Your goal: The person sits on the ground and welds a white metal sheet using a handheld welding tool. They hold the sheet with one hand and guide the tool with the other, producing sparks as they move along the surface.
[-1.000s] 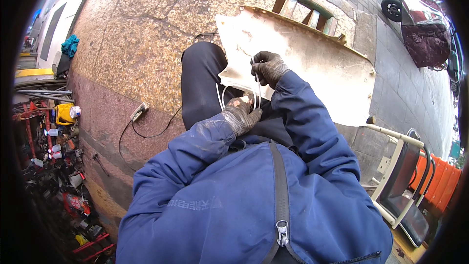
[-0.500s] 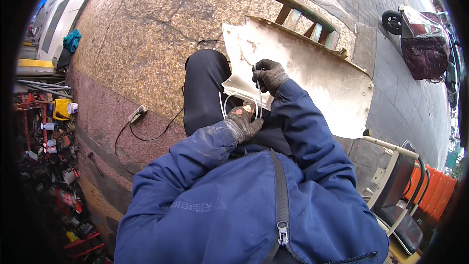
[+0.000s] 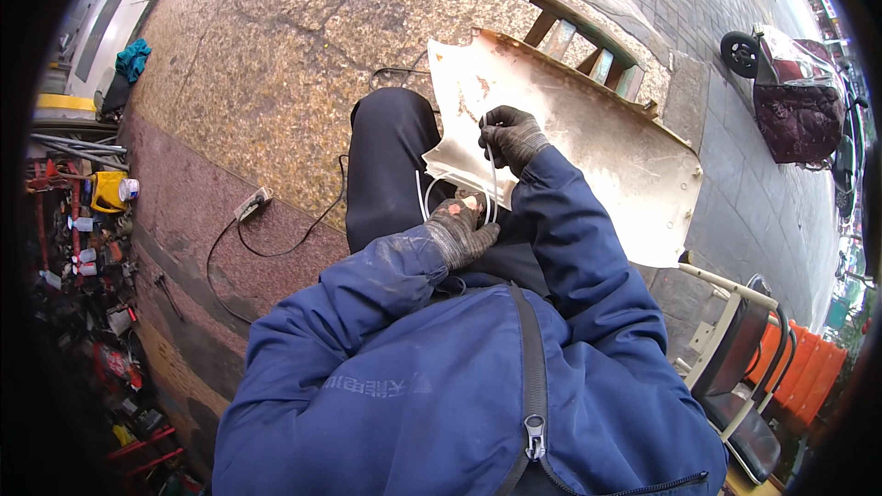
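1. Your right hand (image 3: 514,140), in a dark worn glove, is raised in front of the pale panel, pinching a thin white cord (image 3: 495,182) between thumb and fingers.
2. Your left hand (image 3: 461,235), also gloved, sits lower, near your lap, closed around the same cord; its fingertips are partly hidden, so you cannot tell exactly how they press.
3. The cord runs between both hands, with pale loops curving out on the left hand's far side, over your dark trousers (image 3: 390,161).
4. The pale panel (image 3: 588,142), curved and rust-stained along its far edge, lies just beyond your hands; a worn wooden frame (image 3: 602,66) stands at that edge.
5. Left of you: a power strip (image 3: 253,205) on the reddish paving with a black cable (image 3: 223,243); farther out, a yellow container (image 3: 107,191) among jumbled tools and parts.
6. Right of you: a chair (image 3: 740,386) with a dark seat, an orange ribbed object (image 3: 801,369) just beside it.
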### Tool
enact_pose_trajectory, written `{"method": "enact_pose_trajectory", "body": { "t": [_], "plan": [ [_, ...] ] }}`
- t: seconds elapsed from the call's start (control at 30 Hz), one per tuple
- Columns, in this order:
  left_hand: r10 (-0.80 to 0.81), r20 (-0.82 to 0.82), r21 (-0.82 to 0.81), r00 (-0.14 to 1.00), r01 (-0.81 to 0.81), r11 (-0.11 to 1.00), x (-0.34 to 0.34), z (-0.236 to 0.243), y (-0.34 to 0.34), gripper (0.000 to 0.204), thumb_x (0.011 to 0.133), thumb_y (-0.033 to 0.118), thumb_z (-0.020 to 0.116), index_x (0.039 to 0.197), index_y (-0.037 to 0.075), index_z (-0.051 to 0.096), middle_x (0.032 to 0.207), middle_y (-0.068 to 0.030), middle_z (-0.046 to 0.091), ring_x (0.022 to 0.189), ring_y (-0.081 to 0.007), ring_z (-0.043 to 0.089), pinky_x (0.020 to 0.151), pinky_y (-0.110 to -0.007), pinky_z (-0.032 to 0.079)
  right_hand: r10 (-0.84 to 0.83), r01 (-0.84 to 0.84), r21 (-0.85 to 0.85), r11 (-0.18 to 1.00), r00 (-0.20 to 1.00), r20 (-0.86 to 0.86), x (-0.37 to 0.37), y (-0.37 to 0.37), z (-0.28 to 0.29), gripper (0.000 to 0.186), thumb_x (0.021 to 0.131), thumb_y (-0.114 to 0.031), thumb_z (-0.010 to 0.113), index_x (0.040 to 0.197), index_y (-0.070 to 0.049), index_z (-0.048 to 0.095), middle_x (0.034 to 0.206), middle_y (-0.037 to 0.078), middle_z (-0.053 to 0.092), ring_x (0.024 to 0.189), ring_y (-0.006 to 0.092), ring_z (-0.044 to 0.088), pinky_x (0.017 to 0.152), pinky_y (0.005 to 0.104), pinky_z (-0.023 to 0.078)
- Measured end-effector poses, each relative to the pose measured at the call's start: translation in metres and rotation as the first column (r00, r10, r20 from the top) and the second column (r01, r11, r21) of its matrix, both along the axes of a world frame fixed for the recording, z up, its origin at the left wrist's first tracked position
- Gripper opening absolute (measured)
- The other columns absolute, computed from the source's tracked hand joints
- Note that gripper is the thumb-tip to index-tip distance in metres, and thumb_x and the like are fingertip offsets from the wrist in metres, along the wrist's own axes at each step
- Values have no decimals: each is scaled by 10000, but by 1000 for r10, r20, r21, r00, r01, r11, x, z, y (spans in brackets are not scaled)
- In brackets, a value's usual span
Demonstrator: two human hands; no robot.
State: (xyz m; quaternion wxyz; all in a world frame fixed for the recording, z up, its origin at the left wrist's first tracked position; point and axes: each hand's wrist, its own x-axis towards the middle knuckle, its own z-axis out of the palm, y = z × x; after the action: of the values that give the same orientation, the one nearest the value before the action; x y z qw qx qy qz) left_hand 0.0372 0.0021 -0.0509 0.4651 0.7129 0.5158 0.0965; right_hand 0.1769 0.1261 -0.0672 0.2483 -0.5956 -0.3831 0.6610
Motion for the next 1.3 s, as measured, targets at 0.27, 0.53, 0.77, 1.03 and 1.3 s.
{"method": "enact_pose_trajectory", "body": {
  "t": [0.27, 0.53, 0.77, 1.03, 1.3],
  "plan": [
    [21, 41, -19, 999, -20, 1000, 3, 3, -4, 448, 773, 301, 588, 1137, 54, 504, 991, -200, 599, 922, -373, 569, 810, -430, 450, 4, -4, 12, 1000, 1000, 25, 2, -1, 5, 96, 748, 5, 573, 838, -24, 589, 626, 85, 582, 456, 155, 523, 359, 278, 405],
    [22, 50, 2, 999, -22, 1000, 5, 9, -9, 493, 790, 343, 568, 1164, 35, 479, 1062, -216, 572, 1007, -369, 539, 901, -420, 392, -18, 17, 24, 1000, 998, 58, 3, -2, 8, 54, 781, -21, 610, 825, -44, 591, 610, 73, 588, 424, 134, 526, 326, 250, 370],
    [19, 73, -46, 997, -16, 999, 6, 10, -6, 496, 793, 352, 562, 1157, 25, 478, 1059, -210, 567, 1000, -363, 535, 896, -413, 390, -3, 3, 6, 1000, 999, 45, 3, 0, 9, 84, 784, -7, 571, 863, -25, 593, 641, 86, 591, 461, 153, 533, 355, 268, 407],
    [40, 71, -60, 997, -35, 998, 7, 3, -8, 475, 794, 333, 562, 1134, 10, 488, 1023, -212, 573, 980, -364, 537, 857, -409, 413, -1, -1, 28, 1000, 998, 59, 3, 2, 9, 83, 785, -8, 573, 865, -17, 592, 638, 88, 590, 456, 157, 531, 356, 270, 407],
    [42, 78, 55, 996, -46, 997, 9, -5, -9, 466, 783, 316, 578, 1116, 2, 490, 1018, -212, 573, 970, -368, 537, 842, -419, 417, -13, 12, 18, 1000, 999, 31, 3, 4, 6, 68, 791, -24, 593, 859, -22, 588, 629, 84, 590, 444, 145, 529, 341, 260, 388]
  ]
}}
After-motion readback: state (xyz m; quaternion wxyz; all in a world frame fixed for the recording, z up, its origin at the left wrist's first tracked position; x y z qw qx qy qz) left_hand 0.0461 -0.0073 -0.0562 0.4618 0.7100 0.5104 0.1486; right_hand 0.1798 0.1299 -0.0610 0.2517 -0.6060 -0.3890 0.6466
